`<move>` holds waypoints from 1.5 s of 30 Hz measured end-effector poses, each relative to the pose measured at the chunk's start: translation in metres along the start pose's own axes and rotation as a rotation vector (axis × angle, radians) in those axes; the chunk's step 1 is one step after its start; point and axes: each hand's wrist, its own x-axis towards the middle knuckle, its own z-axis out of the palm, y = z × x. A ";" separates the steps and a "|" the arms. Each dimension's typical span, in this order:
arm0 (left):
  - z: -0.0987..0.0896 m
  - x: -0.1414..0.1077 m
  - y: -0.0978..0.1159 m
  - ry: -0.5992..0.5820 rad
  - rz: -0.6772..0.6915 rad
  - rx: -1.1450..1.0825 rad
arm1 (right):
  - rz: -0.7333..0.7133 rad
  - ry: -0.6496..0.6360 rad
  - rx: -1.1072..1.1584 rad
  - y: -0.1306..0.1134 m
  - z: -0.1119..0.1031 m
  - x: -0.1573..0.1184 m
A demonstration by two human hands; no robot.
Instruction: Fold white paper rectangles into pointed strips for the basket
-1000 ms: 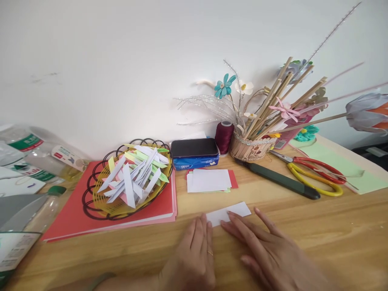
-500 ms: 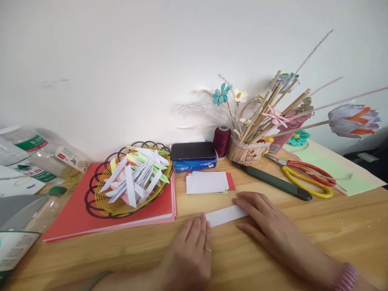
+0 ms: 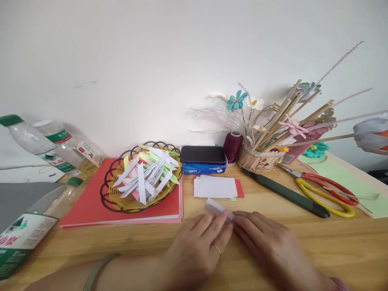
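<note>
A narrow white paper strip (image 3: pixel 214 206) lies on the wooden table, slanting down to the right under my fingers. My left hand (image 3: pixel 201 244), with a ring on one finger, presses the strip's middle, fingers close together. At its lower right end, the fingertips of my right hand (image 3: pixel 266 238) pinch the paper and nearly touch the left fingers. That end is mostly covered, so its fold cannot be made out. Just beyond the hands sits a small stack of white paper rectangles (image 3: pixel 215 187), with red and green edges showing beneath.
Folded paper strips (image 3: pixel 145 173) fill a yellow basket (image 3: pixel 104 194) on red paper (image 3: pixel 85 202). Plastic bottles (image 3: pixel 36 226) stand at left. Behind are a phone (image 3: pixel 203 154) on a blue packet (image 3: pixel 204 168), thread (image 3: pixel 233 147) and a flower basket (image 3: pixel 257 159). Scissors (image 3: pixel 327 190) and a dark-green-handled cutter (image 3: pixel 285 194) lie right.
The strip has turned from slanting up to the right to slanting down. My hands have come together, the left over its middle. The whole view has shifted, with things appearing further right.
</note>
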 end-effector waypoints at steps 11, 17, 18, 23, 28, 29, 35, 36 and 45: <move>0.007 -0.004 -0.002 -0.004 0.004 -0.094 | 0.052 -0.197 0.526 -0.009 -0.005 0.007; 0.011 -0.002 -0.005 0.078 -0.036 -0.062 | -0.160 -0.052 0.202 0.004 -0.001 -0.008; 0.011 -0.002 -0.005 0.095 -0.039 -0.061 | -0.194 -0.010 0.131 0.004 -0.002 -0.009; 0.006 -0.002 -0.003 0.099 0.056 -0.084 | -0.288 0.134 -0.118 -0.001 -0.010 -0.006; 0.005 -0.002 -0.004 0.094 0.103 -0.039 | -0.259 0.042 -0.039 -0.005 -0.008 0.001; 0.005 -0.002 -0.005 0.100 0.103 -0.040 | -0.261 0.004 0.010 -0.005 -0.007 0.001; 0.006 -0.004 -0.007 0.087 0.085 -0.077 | -0.179 -0.110 0.151 0.001 -0.002 -0.004; 0.006 -0.004 -0.007 0.081 0.081 -0.084 | -0.159 -0.117 0.152 0.002 -0.001 -0.005; 0.004 -0.004 -0.009 0.105 0.095 -0.105 | -0.068 -0.145 0.282 0.006 0.004 -0.005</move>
